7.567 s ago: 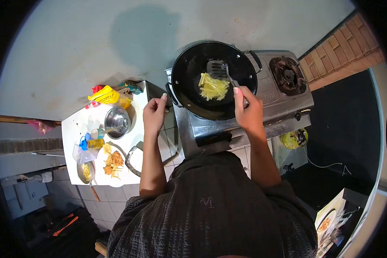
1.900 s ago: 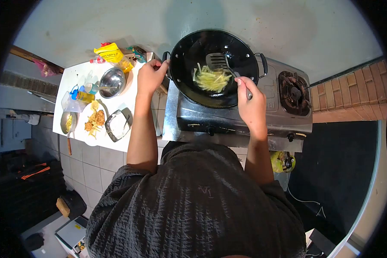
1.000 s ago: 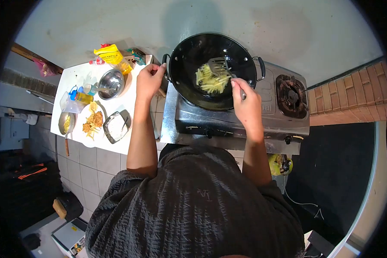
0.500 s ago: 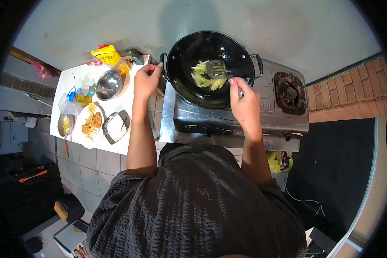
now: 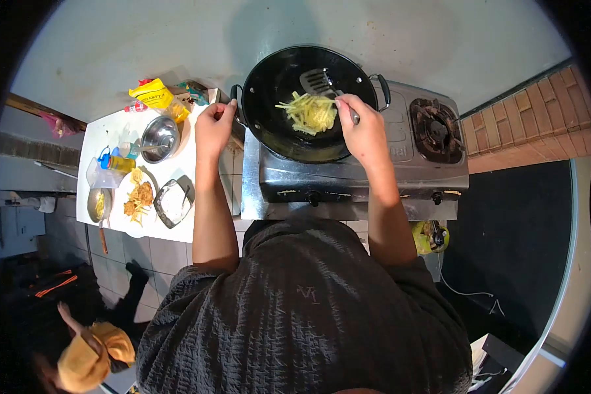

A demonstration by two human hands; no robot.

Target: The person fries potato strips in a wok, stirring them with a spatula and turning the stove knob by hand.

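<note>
A black wok (image 5: pixel 276 141) sits on the left burner of the gas stove (image 5: pixel 368 177). Pale yellow potato strips (image 5: pixel 310 113) lie heaped at its middle. My right hand (image 5: pixel 362 128) is closed round the handle of a slotted spatula (image 5: pixel 316 82), whose blade rests behind the strips, against the wok's far inside. At the wok's left side, my left hand (image 5: pixel 215 128) pinches the loop handle (image 5: pixel 235 98) between thumb and fingers.
On the white table (image 5: pixel 98 217) at left are a steel bowl (image 5: pixel 160 138), a plate of fried food (image 5: pixel 138 200), a square dish of white powder (image 5: pixel 173 203), a small pan (image 5: pixel 99 205) and a yellow packet (image 5: pixel 151 94). A person in yellow (image 5: pixel 95 358) is at lower left.
The spatula has moved off the potato strips toward the wok's far side, and the strips now lie loosely heaped. A person has come into view at lower left.
</note>
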